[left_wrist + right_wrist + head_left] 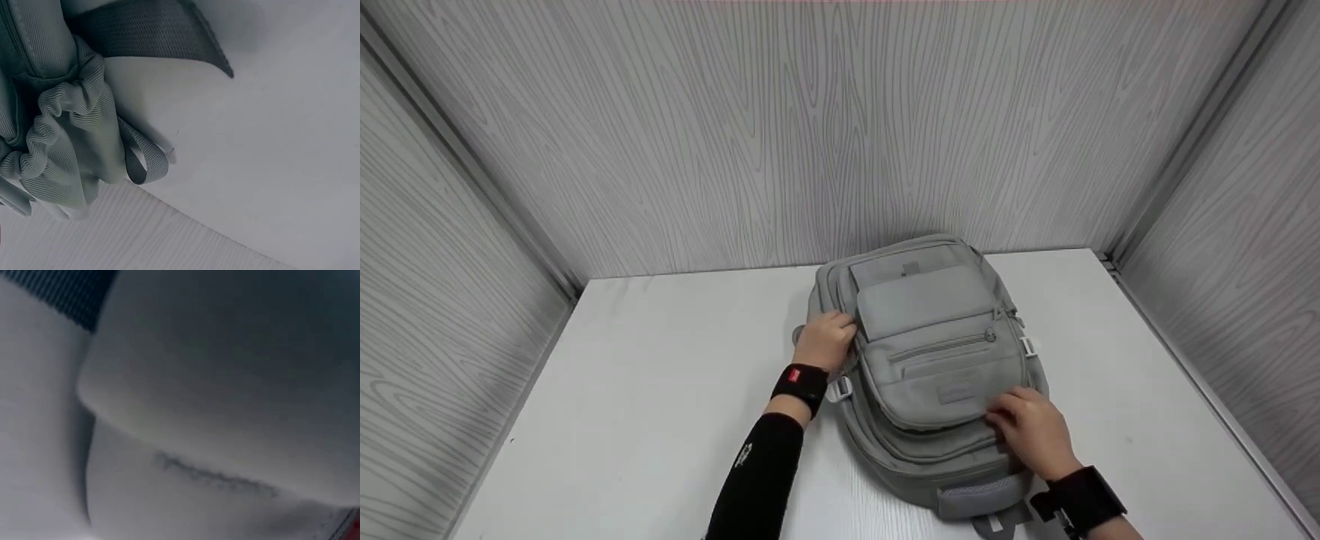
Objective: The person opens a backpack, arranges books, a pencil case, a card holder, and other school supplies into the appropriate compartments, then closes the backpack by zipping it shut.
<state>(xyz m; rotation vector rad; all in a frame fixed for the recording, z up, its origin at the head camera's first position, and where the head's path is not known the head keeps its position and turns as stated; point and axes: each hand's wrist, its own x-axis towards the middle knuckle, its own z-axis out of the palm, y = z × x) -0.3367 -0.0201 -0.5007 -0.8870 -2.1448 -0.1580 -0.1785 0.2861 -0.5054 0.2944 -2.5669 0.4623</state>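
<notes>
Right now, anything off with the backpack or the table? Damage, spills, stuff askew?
Nothing stands out. The grey backpack lies flat on the white table, front up, slightly angled, front zipper closed. The left hand grips its side and the right hand rests near the lower front. No spills or visible damage.

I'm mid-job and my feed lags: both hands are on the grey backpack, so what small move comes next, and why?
Probably draw the right hand along the lower front edge of the grey fabric backpack lying flat on the white table, likely seeking a zip pull. Its fingers curl onto the seam there, while the left hand grips the bag's left side, steadying it. The front pocket zip looks closed.
</notes>
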